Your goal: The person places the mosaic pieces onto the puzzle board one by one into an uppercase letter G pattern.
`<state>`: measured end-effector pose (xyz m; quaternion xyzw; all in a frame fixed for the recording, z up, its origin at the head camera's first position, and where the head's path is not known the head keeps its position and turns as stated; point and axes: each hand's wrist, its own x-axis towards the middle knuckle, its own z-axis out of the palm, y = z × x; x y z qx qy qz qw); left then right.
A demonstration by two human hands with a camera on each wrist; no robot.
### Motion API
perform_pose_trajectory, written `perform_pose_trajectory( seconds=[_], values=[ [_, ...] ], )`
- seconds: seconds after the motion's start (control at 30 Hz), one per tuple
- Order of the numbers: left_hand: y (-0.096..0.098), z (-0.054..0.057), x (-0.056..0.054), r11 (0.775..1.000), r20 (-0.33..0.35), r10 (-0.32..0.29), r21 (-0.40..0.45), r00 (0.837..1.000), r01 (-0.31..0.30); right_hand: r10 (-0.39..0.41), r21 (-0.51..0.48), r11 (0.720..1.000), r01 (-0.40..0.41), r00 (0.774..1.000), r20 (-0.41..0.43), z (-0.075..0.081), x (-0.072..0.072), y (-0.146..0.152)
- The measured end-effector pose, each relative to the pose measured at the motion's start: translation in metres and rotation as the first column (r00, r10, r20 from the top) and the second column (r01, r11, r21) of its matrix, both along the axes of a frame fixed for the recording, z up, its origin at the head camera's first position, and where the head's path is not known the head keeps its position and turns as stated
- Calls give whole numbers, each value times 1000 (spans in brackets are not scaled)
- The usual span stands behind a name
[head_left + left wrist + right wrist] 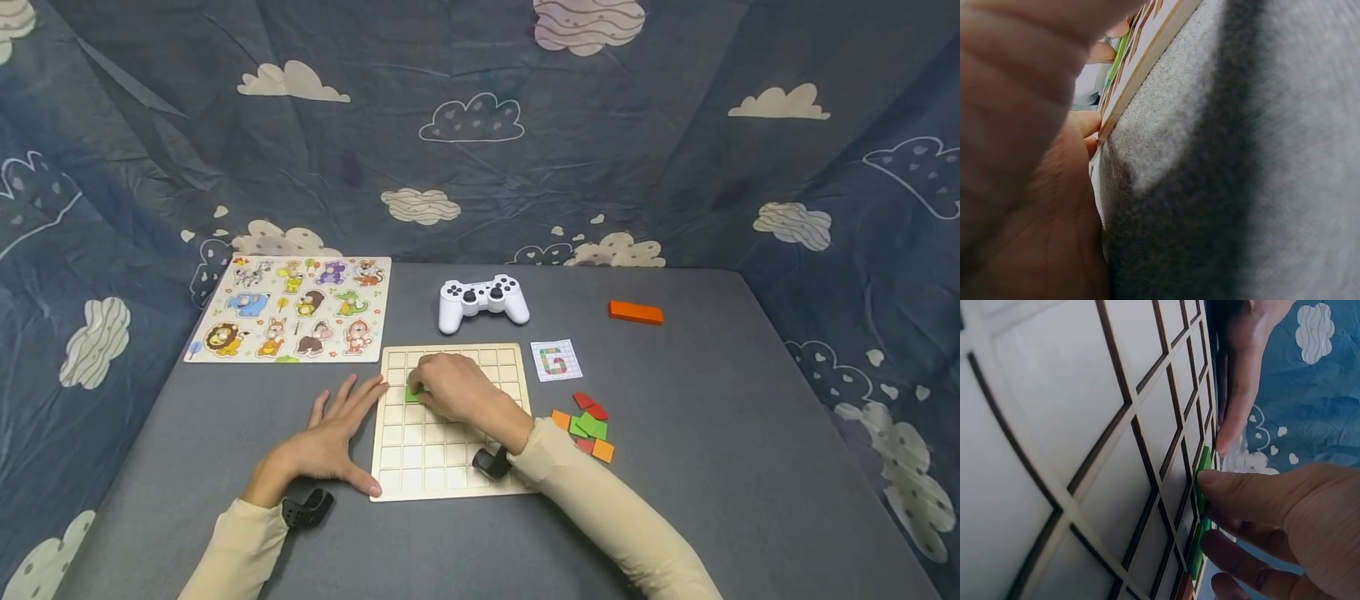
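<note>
A pale wooden grid board (412, 458) lies in front of me. My left hand (326, 442) spreads along its left side, with the thumb at the near corner and fingertips at the edge higher up. Over the upper left squares, my right hand (457, 392) has its fingers bent down at a green tile (412, 395). From the right wrist, the thumb shows against the green tile (1201, 481), the other fingers close behind it. More green (1196, 556) and a reddish piece (1184, 589) continue along the same row. The right hand hides part of that row in the head view.
Loose red, orange and green tiles (592, 426) lie right of the board, partly behind the right sleeve. A pattern card (557, 361) showing a G is above them. Farther back are a white game controller (483, 304), an animal puzzle board (288, 308) and an orange block (635, 312).
</note>
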<state>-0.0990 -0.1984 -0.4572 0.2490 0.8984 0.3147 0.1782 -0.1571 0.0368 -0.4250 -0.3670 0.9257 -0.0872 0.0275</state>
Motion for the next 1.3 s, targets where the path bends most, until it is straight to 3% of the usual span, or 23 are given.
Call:
perform_pose_trajectory(
  seconds=[0.13, 0.3, 0.5, 0.67, 0.8, 1.1, 1.3],
  values=[
    [0, -1, -1, 1000, -9, -3, -5, 1000, 3, -10, -23, 1000, 11, 999, 41, 3, 0, 3],
    [0, -1, -1, 1000, -17, -5, -4, 1000, 5, -33, -120, 992, 45, 994, 103, 13, 0, 13],
    [0, -1, -1, 1000, -13, -6, -4, 1000, 6, -27, -190, 981, 42, 996, 83, 22, 5, 37],
    [1, -1, -2, 1000, -8, -6, 5, 1000, 6, -36, -205, 978, 46, 998, 49, 20, 13, 66],
    [0, -1, -1, 1000, -6, -3, 1, 1000, 3, -51, -198, 978, 64, 996, 71, 18, 20, 91],
    [1, -2, -3, 1000, -2, 1, -11, 1000, -1, -172, -175, 966, 189, 979, 105, 13, 36, 146],
    [1, -1, -1, 1000, -1, 1, -5, 1000, -1, -207, -192, 954, 228, 970, 124, 6, 41, 170]
  ],
)
